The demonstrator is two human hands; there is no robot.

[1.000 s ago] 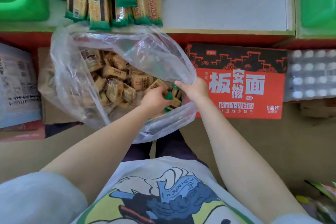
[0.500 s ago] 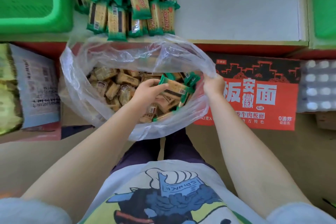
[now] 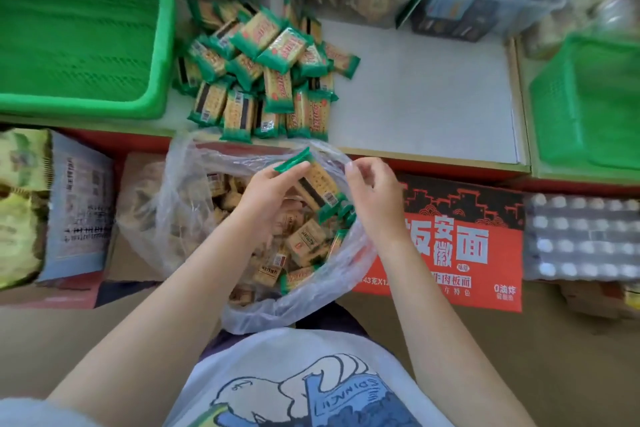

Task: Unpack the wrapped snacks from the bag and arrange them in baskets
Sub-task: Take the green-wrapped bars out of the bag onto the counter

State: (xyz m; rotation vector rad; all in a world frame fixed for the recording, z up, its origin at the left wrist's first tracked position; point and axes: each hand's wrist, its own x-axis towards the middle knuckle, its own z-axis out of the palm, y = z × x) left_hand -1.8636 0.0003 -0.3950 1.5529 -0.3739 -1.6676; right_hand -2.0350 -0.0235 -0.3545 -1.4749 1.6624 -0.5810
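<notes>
My left hand (image 3: 268, 191) grips a few green-and-yellow wrapped snack packets (image 3: 317, 184), fingers curled over their upper end, lifted just above the mouth of the clear plastic bag (image 3: 180, 218). My right hand (image 3: 372, 194) is beside them at the bag's right rim, fingers loosely curled; I cannot tell whether it pinches the plastic or holds nothing. The two hands are apart, with the held packets between them. Inside the bag, below my hands, lie many more wrapped snacks (image 3: 304, 246). Beyond the bag, on the pale grey surface (image 3: 426, 97), a loose heap of the same green-edged packets (image 3: 263, 73) lies just beside a large green plastic basket (image 3: 79, 28) at the left. A second green basket (image 3: 588, 104) sits at the far right. Right of the bag stands a red and black carton printed with white characters (image 3: 467, 239).
</notes>
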